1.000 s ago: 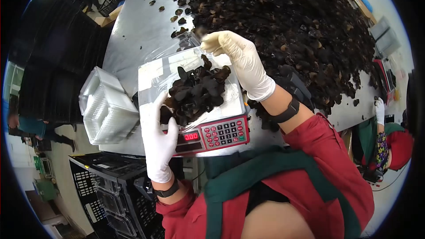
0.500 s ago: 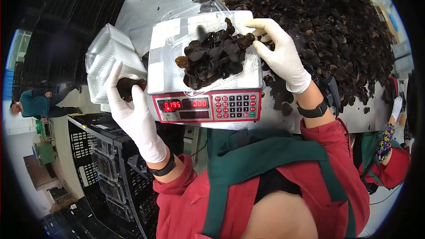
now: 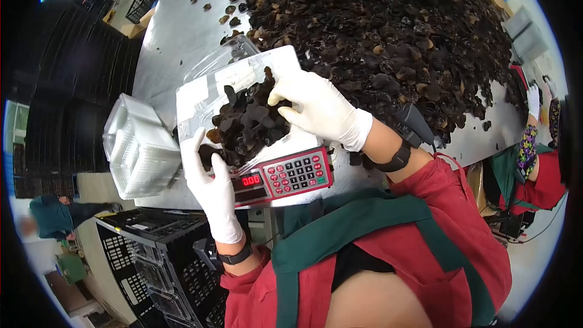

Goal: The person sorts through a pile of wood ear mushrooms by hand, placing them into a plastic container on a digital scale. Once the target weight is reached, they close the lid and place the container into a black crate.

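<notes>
A heap of dark wood ear mushrooms (image 3: 252,118) lies in a clear plastic tray (image 3: 209,109) on the red and white weighing scale (image 3: 282,61). My left hand (image 3: 209,179), in a white glove, is at the heap's near left side with a wood ear piece (image 3: 208,155) between thumb and fingers. At the heap's right edge is my gloved right hand (image 3: 319,109). Its thumb and forefinger are bent but apart, and no piece shows between them. The scale's visible red display reads 0.00; my left hand covers the other display.
A large pile of wood ears (image 3: 376,42) spreads over the metal table (image 3: 173,42). Left of the scale stand stacked clear trays (image 3: 143,152). Black crates (image 3: 164,255) are below the table edge. Co-workers appear at far right and far left.
My left hand has brought the wood ear piece from beside the stacked trays to the heap. My right hand remains at the heap's right edge. The view has shifted, with the scale now lower and tilted.
</notes>
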`<move>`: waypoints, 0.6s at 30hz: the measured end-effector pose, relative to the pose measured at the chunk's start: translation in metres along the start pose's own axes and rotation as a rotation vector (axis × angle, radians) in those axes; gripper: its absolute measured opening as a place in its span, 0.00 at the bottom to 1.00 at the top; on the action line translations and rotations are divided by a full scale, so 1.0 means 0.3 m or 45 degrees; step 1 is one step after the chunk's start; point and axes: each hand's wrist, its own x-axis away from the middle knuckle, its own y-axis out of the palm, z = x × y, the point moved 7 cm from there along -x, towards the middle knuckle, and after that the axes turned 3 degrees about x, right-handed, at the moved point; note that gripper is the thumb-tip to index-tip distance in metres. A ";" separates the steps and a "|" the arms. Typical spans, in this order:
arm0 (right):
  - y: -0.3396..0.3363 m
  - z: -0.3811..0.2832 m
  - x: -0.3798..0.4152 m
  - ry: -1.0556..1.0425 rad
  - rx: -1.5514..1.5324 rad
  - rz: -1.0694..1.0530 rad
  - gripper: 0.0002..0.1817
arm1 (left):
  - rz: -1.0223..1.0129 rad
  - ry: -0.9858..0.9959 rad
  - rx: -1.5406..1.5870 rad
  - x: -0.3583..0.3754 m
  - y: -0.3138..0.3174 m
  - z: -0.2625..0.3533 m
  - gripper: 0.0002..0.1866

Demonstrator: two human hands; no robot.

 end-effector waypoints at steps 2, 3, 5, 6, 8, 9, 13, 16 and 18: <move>-0.057 0.000 -0.020 0.028 -0.063 0.067 0.09 | 0.025 -0.038 0.097 -0.006 -0.013 0.001 0.26; -0.070 0.025 -0.025 0.201 -0.234 0.004 0.09 | 0.024 -0.091 0.094 -0.006 -0.023 -0.005 0.26; -0.078 0.068 -0.015 0.409 -0.482 -0.049 0.08 | 0.064 -0.116 0.094 -0.019 -0.036 0.012 0.26; -0.082 0.072 -0.013 0.414 -0.476 -0.042 0.08 | 0.062 -0.154 0.131 -0.032 -0.036 0.018 0.26; -0.076 0.078 -0.013 0.438 -0.510 -0.052 0.07 | 0.030 -0.081 0.127 -0.077 -0.021 0.075 0.25; -0.060 0.068 -0.010 0.455 -0.618 -0.089 0.07 | -0.010 -0.046 0.060 -0.105 -0.015 0.095 0.25; -0.001 0.044 -0.007 0.333 -0.554 -0.304 0.08 | -0.196 0.071 0.067 -0.190 0.070 0.115 0.23; -0.063 0.061 -0.077 0.342 -0.373 -0.274 0.08 | -0.305 0.213 -0.055 -0.186 0.113 0.111 0.23; -0.040 0.086 -0.132 0.227 -0.181 -0.203 0.08 | -0.356 0.076 -0.073 -0.175 0.115 0.109 0.24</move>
